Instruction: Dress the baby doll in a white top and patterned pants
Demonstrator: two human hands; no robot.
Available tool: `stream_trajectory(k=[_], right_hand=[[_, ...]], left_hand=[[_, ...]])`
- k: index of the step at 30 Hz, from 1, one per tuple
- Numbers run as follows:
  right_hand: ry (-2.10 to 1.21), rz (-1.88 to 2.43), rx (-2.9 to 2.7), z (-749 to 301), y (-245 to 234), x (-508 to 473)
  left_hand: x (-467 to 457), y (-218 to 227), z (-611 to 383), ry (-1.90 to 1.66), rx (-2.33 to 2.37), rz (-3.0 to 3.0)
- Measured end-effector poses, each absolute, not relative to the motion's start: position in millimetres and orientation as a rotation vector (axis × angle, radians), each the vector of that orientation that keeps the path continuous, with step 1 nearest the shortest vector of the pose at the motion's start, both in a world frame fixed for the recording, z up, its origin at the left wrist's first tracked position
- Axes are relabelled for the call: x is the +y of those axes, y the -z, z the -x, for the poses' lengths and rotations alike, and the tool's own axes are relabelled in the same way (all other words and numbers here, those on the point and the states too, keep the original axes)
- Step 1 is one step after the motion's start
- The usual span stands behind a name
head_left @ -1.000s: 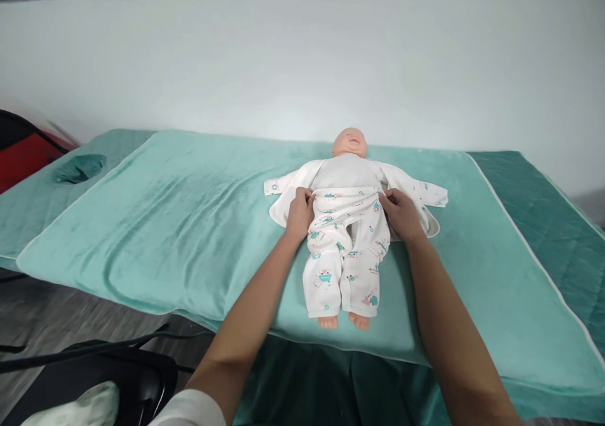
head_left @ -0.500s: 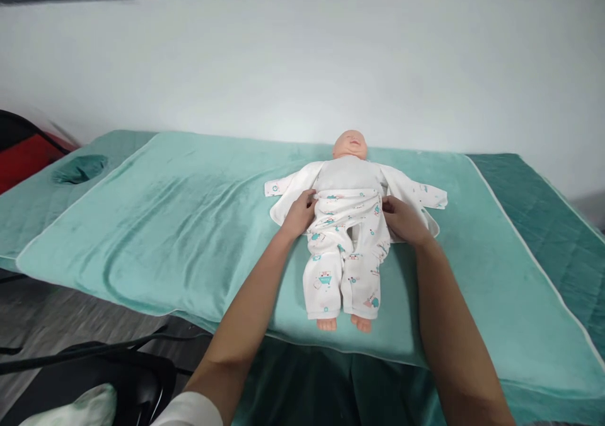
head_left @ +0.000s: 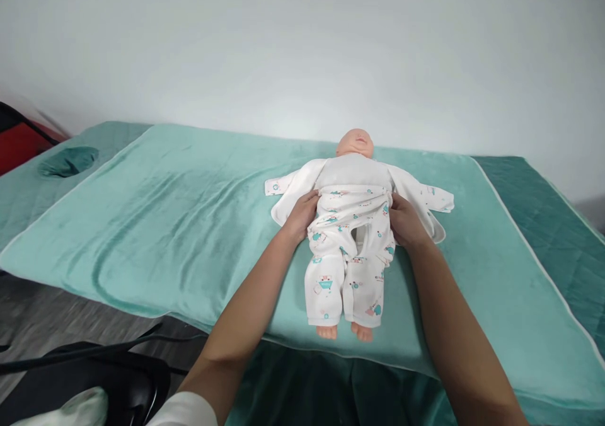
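Note:
A baby doll [head_left: 355,142] lies on its back with its head toward the wall and its bare feet toward me. Printed white baby pants [head_left: 326,281] cover its legs, with the waistband up at the belly and an opening at the crotch. The white jacket [head_left: 295,193] is on its arms and spread apart over a pale chest. My left hand [head_left: 301,216] is closed at the left side of the waistband. At the opposite side my right hand [head_left: 407,221] also grips the waistband, its fingertips partly hidden behind the fabric.
The doll rests on a green velvety sheet [head_left: 142,224] over a padded bed, which has a face hole [head_left: 69,162] at its left end. Behind it rises a white wall [head_left: 236,54]. A black chair [head_left: 94,382] with pale cloth stands at the lower left.
My right hand has shifted slightly and now wraps further round the side of the pants. The left hand stays at its side of the waistband. The camera view has tilted a little downward.

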State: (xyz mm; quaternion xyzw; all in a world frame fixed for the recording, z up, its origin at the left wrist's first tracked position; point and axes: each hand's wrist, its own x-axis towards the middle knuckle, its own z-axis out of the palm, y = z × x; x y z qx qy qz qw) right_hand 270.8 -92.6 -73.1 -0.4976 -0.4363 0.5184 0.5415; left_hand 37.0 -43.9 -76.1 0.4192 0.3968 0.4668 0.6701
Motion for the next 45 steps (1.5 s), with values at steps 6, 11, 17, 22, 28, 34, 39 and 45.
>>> stream_trajectory(k=[6, 11, 17, 22, 28, 34, 39, 45], right_hand=[[-1.275, 1.133, -1.059, -271, 73, -88], [-1.286, 1.090, -1.044, -268, 68, -92], [-1.208, 1.082, -1.075, -268, 72, -95], [-1.110, 1.130, -1.139, -274, 84, -92], [-1.072, 1.139, -1.222, -275, 81, -93], [-0.983, 1.208, -1.378, -275, 75, -94], [-0.975, 1.230, -1.374, -278, 77, -93], [-0.876, 1.314, -1.449, -280, 78, -96]], left_hand=[[-43, 78, -33, -1.056, 0.762, -0.894], [-45, 77, -31, -1.028, 0.728, -0.828], [-51, 72, -32, -1.026, 0.770, -0.894], [-53, 75, -34, -1.088, 0.829, -1.075], [-50, 81, -31, -1.093, 0.851, -1.299], [-51, 77, -30, -1.096, 0.856, -1.312], [-51, 76, -30, -1.061, 0.822, -1.013], [-48, 82, -27, -0.929, 0.725, -0.979]])
